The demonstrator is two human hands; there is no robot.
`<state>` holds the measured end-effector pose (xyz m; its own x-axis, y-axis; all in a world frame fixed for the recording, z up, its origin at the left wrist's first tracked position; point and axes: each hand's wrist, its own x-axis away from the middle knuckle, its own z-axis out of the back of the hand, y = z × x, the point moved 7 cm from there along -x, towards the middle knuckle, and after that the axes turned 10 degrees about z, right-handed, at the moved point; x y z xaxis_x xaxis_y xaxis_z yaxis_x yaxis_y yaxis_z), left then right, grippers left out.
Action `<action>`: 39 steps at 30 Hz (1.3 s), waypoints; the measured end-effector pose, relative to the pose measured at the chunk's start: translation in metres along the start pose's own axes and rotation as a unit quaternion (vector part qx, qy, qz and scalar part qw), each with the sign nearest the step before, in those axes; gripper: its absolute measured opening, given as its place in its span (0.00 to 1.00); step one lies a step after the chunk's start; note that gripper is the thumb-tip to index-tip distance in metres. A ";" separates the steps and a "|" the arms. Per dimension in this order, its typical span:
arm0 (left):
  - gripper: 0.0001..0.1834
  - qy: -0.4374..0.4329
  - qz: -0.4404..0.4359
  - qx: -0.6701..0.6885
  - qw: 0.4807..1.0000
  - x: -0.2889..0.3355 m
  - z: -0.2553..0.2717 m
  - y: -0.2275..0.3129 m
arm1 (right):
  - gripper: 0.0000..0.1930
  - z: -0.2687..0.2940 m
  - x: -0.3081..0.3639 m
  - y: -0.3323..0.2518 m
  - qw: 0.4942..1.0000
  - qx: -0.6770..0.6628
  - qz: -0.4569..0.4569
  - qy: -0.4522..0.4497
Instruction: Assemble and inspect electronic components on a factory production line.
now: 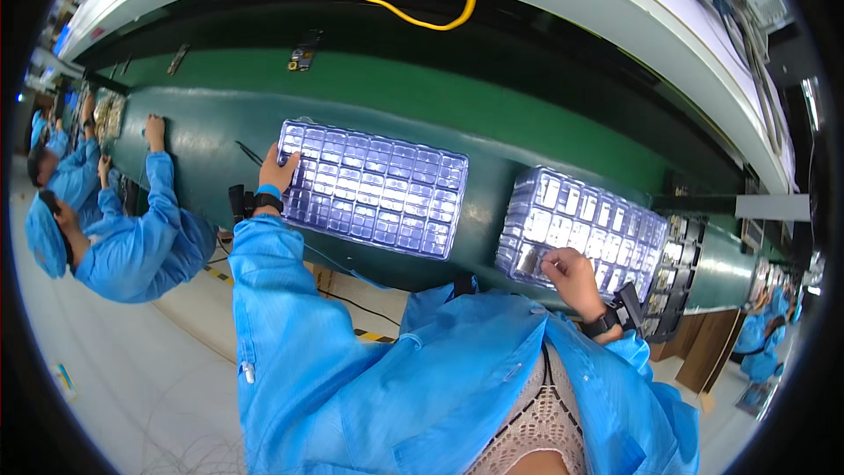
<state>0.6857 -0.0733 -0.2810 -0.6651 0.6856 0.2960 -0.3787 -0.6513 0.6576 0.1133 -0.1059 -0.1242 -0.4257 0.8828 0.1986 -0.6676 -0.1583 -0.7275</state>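
A clear plastic blister tray (378, 189) with rows of small compartments lies on the green bench in front of me. My left hand (278, 172) is closed on its left edge, fingers curled over the rim. To the right stands a stack of similar clear trays (571, 224), with small pale and dark pieces in some compartments of the top one. Over the near-left corner of that stack, my right hand (571, 281) is closed in a pinch at a compartment. What lies between its fingertips is too small to make out.
Tweezers (249, 153) lie left of the tray. Small circuit boards (303, 51) lie on the bench's far strip. A yellow cable (440, 26) hangs at the back. Dark trays of parts (677, 268) stand right of the stack. A co-worker in blue (145, 237) sits at the left.
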 end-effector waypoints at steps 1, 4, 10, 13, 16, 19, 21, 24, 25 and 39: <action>0.37 0.011 0.001 -0.050 0.999 0.005 -0.002 0.007 | 0.05 0.000 0.001 0.001 1.000 -0.004 -0.010 0.005; 0.39 -0.009 -0.007 -0.102 0.995 0.017 -0.019 0.025 | 0.05 -0.006 0.004 0.010 1.000 0.001 -0.023 -0.002; 0.39 0.049 -0.044 -0.116 0.991 0.040 -0.049 0.049 | 0.04 -0.003 0.007 0.008 1.000 -0.003 -0.007 0.024; 0.38 0.053 -0.035 -0.134 0.989 0.051 -0.062 0.051 | 0.04 0.004 0.014 0.006 0.999 -0.009 -0.019 0.046; 0.38 0.092 -0.060 -0.158 0.981 0.059 -0.063 0.046 | 0.04 0.006 0.023 0.013 0.997 -0.019 -0.027 0.072; 0.37 0.076 -0.031 -0.157 0.984 0.063 -0.060 0.050 | 0.03 0.008 0.028 0.017 0.995 -0.027 -0.019 0.091; 0.36 0.126 -0.035 -0.215 0.968 0.073 -0.063 0.058 | 0.03 0.008 0.030 0.020 0.994 -0.040 -0.020 0.095; 0.35 0.240 -0.082 -0.358 0.899 0.103 -0.084 0.085 | 0.05 0.008 0.034 0.025 0.994 -0.037 -0.025 0.097; 0.36 0.240 -0.095 -0.388 0.885 0.123 -0.097 0.103 | 0.06 0.009 0.037 0.031 0.988 -0.072 -0.040 0.128; 0.35 0.053 -0.134 -0.396 0.907 0.172 -0.162 0.134 | 0.08 0.009 0.044 0.041 0.991 -0.085 -0.044 0.093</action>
<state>0.4165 -0.0948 -0.2540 -0.5228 0.8461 0.1039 -0.8516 -0.5238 -0.0204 0.0613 -0.0772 -0.1392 -0.2405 0.9585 0.1534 -0.5772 -0.0142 -0.8165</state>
